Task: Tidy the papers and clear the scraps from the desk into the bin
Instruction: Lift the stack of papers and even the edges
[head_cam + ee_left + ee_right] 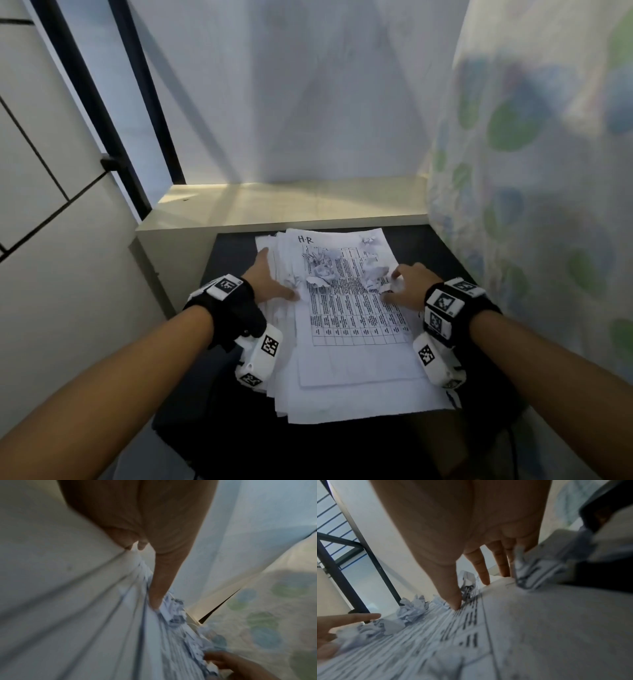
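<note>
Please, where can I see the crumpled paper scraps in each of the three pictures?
Head: crumpled scraps lie on the upper half of the printed sheet, between both hands.
Left wrist: scraps at centre, beyond the thumb tip.
Right wrist: scraps at left, behind the fingers.
Shared landmark: the printed sheet.

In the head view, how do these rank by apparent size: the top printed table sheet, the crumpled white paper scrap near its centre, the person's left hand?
Largest to smallest:
1. top printed table sheet
2. left hand
3. crumpled white paper scrap
</note>
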